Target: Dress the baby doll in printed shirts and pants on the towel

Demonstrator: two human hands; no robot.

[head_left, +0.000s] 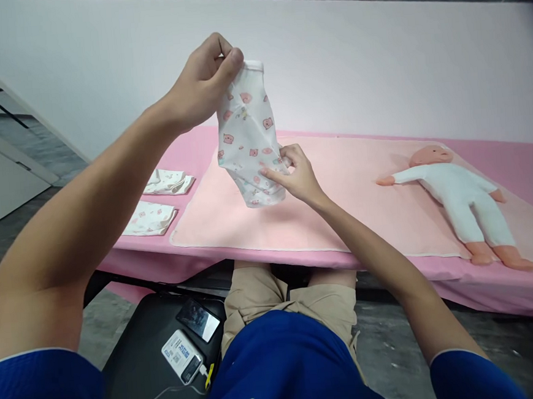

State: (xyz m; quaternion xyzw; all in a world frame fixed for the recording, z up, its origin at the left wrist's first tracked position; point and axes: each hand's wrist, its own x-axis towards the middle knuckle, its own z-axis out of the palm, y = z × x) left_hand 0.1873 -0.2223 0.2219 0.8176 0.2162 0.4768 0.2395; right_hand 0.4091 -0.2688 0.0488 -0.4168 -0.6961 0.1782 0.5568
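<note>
Clock: hours are counted from the middle of the head view.
Printed cloth (247, 139): held up at 12 o'clock, over a peach mat (342, 218); pink bear faces are printed on white, and a white band is seen along its top edge.
Left hand (215, 74): seen at 11 o'clock; the cloth's upper corner is pinched between thumb and fingers.
Right hand (298, 175): seen at 2 o'clock; the cloth's lower side is pinched, the thumb being laid on the front and the fingers curled at the edge.
Folded cloths (150, 219): two are laid at 9 o'clock on the pink cover (523, 173), beside the mat.
Doll (455, 194): laid at 3 o'clock on the mat, dressed in white, its head pointed toward 11 and its feet toward 5.
Black seat (135, 357): placed at 7 o'clock; a phone (199, 320) and a cabled power bank (181, 355) are rested on it.
</note>
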